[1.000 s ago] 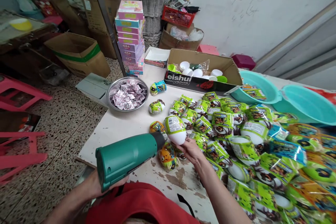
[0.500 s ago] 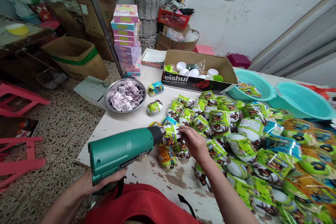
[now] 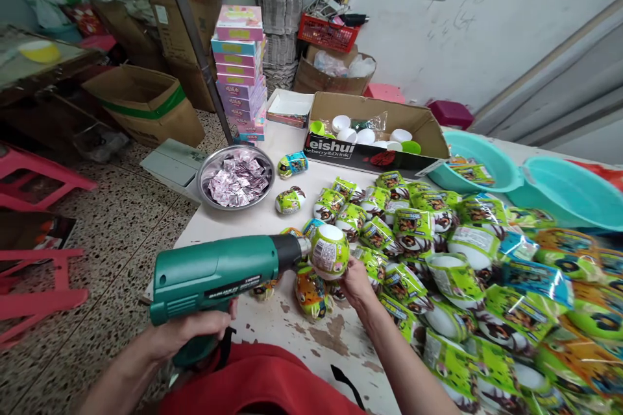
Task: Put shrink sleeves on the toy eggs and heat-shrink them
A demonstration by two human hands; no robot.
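We are gripping the green heat gun [image 3: 219,275] in our left hand [image 3: 192,331] while our right hand [image 3: 355,282] is holding a wrapped egg [image 3: 329,251] at its nozzle. The gap looks tiny, perhaps touching, so we are risking scorched film or burnt fingertips.

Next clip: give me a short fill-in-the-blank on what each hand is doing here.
1. The left hand grips a green ____.
2. The right hand holds up one wrapped ____ at the nozzle.
3. The metal bowl holds ____ sachets.

Missing words: heat gun; egg; pink
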